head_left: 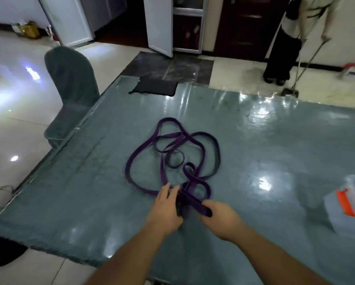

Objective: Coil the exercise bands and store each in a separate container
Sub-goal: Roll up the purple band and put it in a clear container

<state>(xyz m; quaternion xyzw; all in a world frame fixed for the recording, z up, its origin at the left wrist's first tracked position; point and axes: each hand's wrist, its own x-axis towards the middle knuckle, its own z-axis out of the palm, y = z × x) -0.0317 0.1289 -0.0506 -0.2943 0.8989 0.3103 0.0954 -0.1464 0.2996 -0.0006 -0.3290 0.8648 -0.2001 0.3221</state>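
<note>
Two bare hands work at the near end of a long purple elastic exercise band (173,155) that sprawls in loose, crossing loops across the middle of the glossy grey-green tabletop (275,161). From the head view, the left hand (166,206) lies over the gathered strands with its fingers fairly straight, pressing them down rather than clenching, while the right hand (220,217) has its fingers curled round a folded end of the band, grasping it firmly. The coil looks barely begun; most of the band is still spread out beyond the hands. To wind it well, I would keep the left hand pinning the start flat, draw slack in with the right a little at a time, and lay each turn on the last without twisting, so the crossed loops farther out do not snag. A clear plastic lidded container with an orange label (349,204) waits at the right edge, well apart from the band. A flat black pouch (155,87) lies at the far edge, and a grey-covered chair (71,79) stands beside the table's left corner.
</note>
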